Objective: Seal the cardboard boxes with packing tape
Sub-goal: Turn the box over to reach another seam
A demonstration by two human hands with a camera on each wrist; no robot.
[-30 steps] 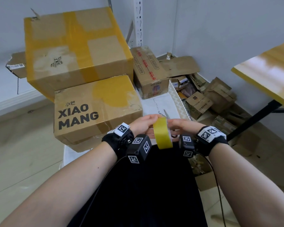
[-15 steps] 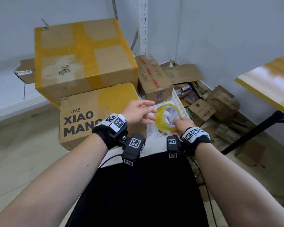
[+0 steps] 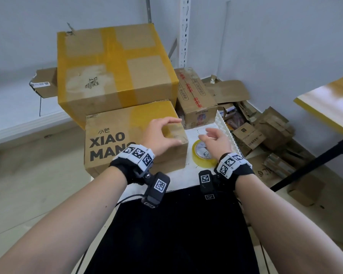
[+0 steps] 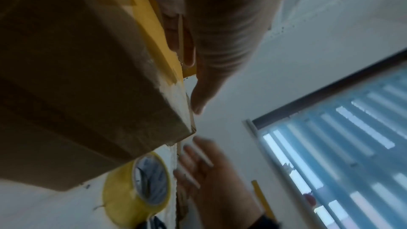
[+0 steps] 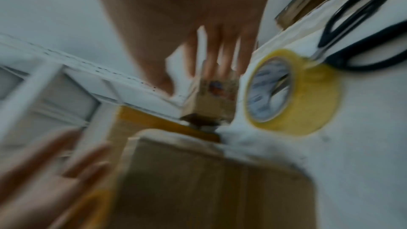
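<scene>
A: In the head view, where are the hands?
B: The left hand is over the right corner of the XIAO MANG box, its grip loose and holding nothing. The right hand is released too, above the yellow packing tape roll, which lies flat on the white desk just beside the box.

A: And the left wrist view?
B: The roll lies by the box corner.

A: The right wrist view?
B: Blurred; black scissors lie beside the roll, touching it.
</scene>
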